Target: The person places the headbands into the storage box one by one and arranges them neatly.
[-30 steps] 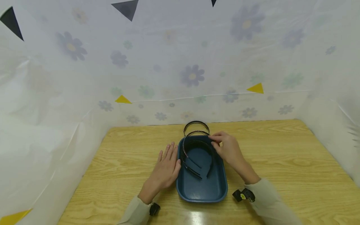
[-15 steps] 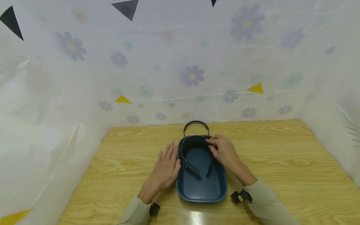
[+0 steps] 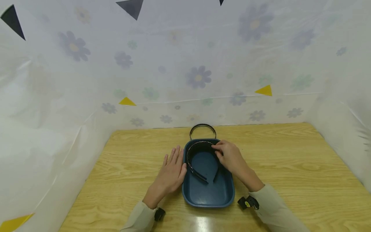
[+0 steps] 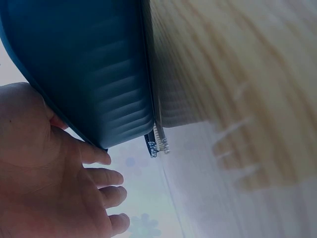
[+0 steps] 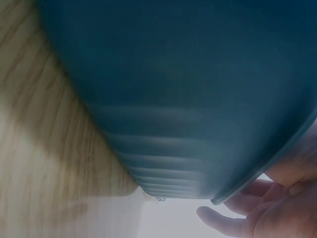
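Note:
A deep blue plastic tray stands on the table. Inside it, toward the far end, black headbands lie nested together with their tips toward me; one has a speckled, glittery edge. Thumb and forefinger of my right hand pinch the headband at its upper right, just inside the far right corner of the tray. My left hand rests with straight fingers along the tray's left rim. The left wrist view shows that hand beside the rim; in the right wrist view the tray wall hides the headbands.
Behind the tray, a black toothed headband stands up on the table. The wood-grain table reaches back to a white flowered curtain, which also hangs at both sides.
The headband in my right hand has come down from above the tray's far rim and now lies among the others inside. My right hand shifted slightly left and nearer; the left stayed put.

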Action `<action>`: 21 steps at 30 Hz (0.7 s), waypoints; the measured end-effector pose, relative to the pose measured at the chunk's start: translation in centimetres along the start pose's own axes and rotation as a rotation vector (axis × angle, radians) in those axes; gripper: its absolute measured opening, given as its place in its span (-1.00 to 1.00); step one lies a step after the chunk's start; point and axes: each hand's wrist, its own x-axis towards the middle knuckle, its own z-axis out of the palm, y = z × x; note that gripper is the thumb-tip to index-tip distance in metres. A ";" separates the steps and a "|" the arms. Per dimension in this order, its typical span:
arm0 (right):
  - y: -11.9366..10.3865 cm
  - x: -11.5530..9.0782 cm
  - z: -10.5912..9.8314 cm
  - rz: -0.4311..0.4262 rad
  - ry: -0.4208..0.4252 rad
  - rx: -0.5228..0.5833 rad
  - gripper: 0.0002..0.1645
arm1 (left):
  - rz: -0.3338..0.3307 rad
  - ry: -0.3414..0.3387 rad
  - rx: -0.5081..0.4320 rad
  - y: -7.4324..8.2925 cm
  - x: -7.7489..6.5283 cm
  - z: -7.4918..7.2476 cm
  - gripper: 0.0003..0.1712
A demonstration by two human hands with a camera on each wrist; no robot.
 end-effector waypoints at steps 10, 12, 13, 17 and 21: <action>0.0 0.0 0.2 -0.014 -0.031 -0.014 -0.72 | 0.001 -0.001 -0.004 -0.1 0.1 0.1 -0.31; 0.0 0.0 0.3 -0.015 -0.032 -0.022 -0.72 | 0.001 0.001 -0.004 -0.1 0.1 0.1 -0.31; 0.0 0.0 0.3 -0.016 -0.032 -0.027 -0.72 | 0.002 0.003 -0.005 -0.1 0.1 0.1 -0.31; 0.0 0.0 0.5 -0.017 -0.023 -0.038 -0.73 | 0.001 0.005 -0.005 0.0 0.1 0.0 -0.31; 0.0 -0.1 0.6 -0.023 -0.012 -0.031 -0.72 | -0.003 0.000 -0.002 0.0 0.1 0.0 -0.30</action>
